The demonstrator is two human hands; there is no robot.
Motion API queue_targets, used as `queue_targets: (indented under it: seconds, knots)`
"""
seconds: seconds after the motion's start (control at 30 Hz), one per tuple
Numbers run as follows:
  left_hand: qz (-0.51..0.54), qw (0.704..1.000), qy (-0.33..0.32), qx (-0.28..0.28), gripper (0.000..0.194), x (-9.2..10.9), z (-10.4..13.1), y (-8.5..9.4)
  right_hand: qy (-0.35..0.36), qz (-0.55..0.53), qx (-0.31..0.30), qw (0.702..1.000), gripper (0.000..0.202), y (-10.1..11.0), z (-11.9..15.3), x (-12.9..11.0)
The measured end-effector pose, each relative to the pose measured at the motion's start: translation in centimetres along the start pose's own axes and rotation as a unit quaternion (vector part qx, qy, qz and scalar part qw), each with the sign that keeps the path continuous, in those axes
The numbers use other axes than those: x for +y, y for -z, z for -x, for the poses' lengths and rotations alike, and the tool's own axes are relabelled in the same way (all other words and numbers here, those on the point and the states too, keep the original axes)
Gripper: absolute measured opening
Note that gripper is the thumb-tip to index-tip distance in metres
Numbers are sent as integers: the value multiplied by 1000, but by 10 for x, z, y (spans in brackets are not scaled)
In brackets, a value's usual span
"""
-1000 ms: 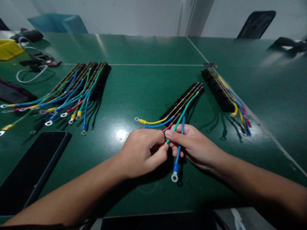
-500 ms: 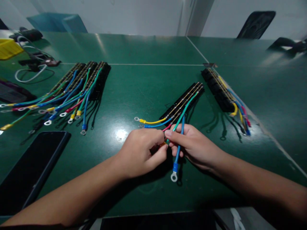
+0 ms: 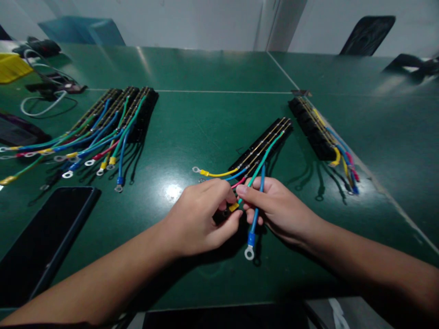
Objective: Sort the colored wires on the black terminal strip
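Note:
A black terminal strip point(image 3: 259, 146) lies slanted on the green table, with yellow, blue, red and green wires running from it. My right hand point(image 3: 274, 201) pinches the green wire point(image 3: 263, 160) between thumb and fingers. Beside those fingers a blue wire point(image 3: 254, 219) hangs toward me, ending in a ring terminal point(image 3: 249, 252). My left hand point(image 3: 209, 214) is at the yellow-sleeved end point(image 3: 233, 207) of the green wire, its thumb and index finger apart around it. The ring at that end is hidden, and whether my left fingers touch it is unclear.
Several wired strips point(image 3: 120, 109) lie together at the left, their wires fanning toward me. Another strip point(image 3: 310, 128) rests at the right. A phone point(image 3: 48, 242) is at the near left. Cables point(image 3: 44, 105) and a yellow bin point(image 3: 13, 68) occupy the far left of the table point(image 3: 185, 128).
My left thumb and index finger have parted, exposing more of the yellow sleeve. My right hand keeps its pinch on the green wire.

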State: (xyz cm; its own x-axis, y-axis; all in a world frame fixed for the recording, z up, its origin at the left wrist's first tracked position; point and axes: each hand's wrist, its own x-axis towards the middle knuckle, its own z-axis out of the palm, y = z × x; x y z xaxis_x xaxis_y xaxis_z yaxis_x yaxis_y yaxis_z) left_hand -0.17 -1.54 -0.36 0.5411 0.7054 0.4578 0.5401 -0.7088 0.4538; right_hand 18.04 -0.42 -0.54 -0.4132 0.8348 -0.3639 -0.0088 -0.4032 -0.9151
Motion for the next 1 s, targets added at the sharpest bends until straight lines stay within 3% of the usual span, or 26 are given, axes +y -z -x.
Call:
queue_targets:
  seconds: [0.37, 0.7, 1.0]
  knots:
    - [15, 999, -21, -37, 12, 0, -1, 1, 7, -5, 0, 1000, 25, -1, 0, -2]
    - [18, 1000, 2, 17, 11, -1, 0, -1, 9, 4, 1, 1000, 28, 0, 0, -1]
    - [53, 998, 9, -24, 10, 0, -1, 1, 14, 10, -3, 1000, 24, 0, 0, 0]
